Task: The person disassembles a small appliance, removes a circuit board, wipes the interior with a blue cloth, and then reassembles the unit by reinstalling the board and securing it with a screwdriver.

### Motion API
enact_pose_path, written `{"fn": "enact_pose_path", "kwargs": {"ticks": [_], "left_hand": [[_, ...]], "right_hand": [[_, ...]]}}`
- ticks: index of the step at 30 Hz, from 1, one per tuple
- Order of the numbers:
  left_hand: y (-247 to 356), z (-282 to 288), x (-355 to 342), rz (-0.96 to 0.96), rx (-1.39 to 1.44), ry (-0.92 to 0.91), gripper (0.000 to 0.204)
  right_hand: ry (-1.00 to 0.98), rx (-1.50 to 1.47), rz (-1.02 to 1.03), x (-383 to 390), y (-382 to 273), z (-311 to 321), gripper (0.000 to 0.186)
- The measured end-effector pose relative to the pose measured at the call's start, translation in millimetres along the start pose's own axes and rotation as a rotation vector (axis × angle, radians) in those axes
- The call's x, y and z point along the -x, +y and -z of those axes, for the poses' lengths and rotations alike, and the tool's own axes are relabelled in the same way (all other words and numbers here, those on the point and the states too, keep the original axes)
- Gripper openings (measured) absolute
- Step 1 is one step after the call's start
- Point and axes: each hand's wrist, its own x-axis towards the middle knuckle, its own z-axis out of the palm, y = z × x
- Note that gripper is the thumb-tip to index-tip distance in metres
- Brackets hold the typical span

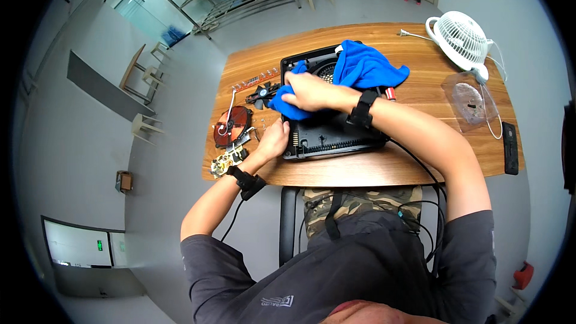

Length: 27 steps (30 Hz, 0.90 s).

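A black open appliance housing point(336, 138) lies on the wooden table point(372, 168) in front of me. My right hand point(309, 91) presses a bunched blue cloth point(366, 67) onto the housing's left part, near a round vent grille. My left hand point(273, 139) grips the housing's left front corner and holds it steady. Both wrists wear black bands.
Left of the housing lie a red copper coil disc point(231, 126), a small black fan point(263, 92), a circuit board point(228, 161) and loose screws. A white desk fan point(462, 39), a clear plastic package point(471, 102) and a black remote point(510, 147) sit at the right.
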Motion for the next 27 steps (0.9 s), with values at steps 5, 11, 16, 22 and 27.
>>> {"fn": "enact_pose_path", "kwargs": {"ticks": [5,11,16,22,27], "left_hand": [[-16,0,-2,-0.136,0.246,0.069,0.044],[-12,8,-10,-0.038,0.074,0.037,0.049],[-31,0,-19,-0.049,0.135,0.008,0.048],[-24,8,-17,-0.02,0.2,-0.083,0.044],[-1,20,-9,-0.044,0.294,-0.133,0.038]], "right_hand": [[-0.26,0.071,0.043,6,26,-76,0.061],[-0.325,-0.003,0.044,9,24,-67,0.039],[-0.435,-0.022,0.115,31,18,-59,0.037],[-0.548,0.047,0.194,43,-17,-43,0.052],[-0.569,-0.059,0.255,40,-6,-45,0.063]]}}
